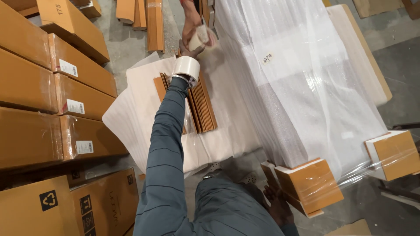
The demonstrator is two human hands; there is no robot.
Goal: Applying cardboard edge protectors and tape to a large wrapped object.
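While I stand over the floor, long brown cardboard cartons (52, 83) lie stacked at the far left, each with a white label on its end, and two more cartons (74, 205) with black printed symbols sit nearest me at the lower left. Just right of them a sheet of white foam wrap (131, 118) is spread on the concrete, and a bundle of thin brown wooden slats (203, 105) lies on it.

My left arm, in a grey-blue sleeve, reaches out over that sheet. A roll of clear packing tape (187, 67) sits around my wrist like a bracelet. My left hand (189, 48) is beyond it, fingers closed toward a small pale object (199, 36) that another person's hand (191, 19) holds from above; our two hands meet there, and I cannot tell which of us carries the weight.

Right of that stands a big panel bundle (302, 87) wrapped in white foam and clear plastic film, with brown cardboard corner guards (308, 181) on its near corners. My right hand (276, 203) is low down by the nearest corner guard, touching its lower edge; its fingers are mostly hidden, so I cannot tell how far they are curled. A second corner guard (396, 155) sits at the far right.
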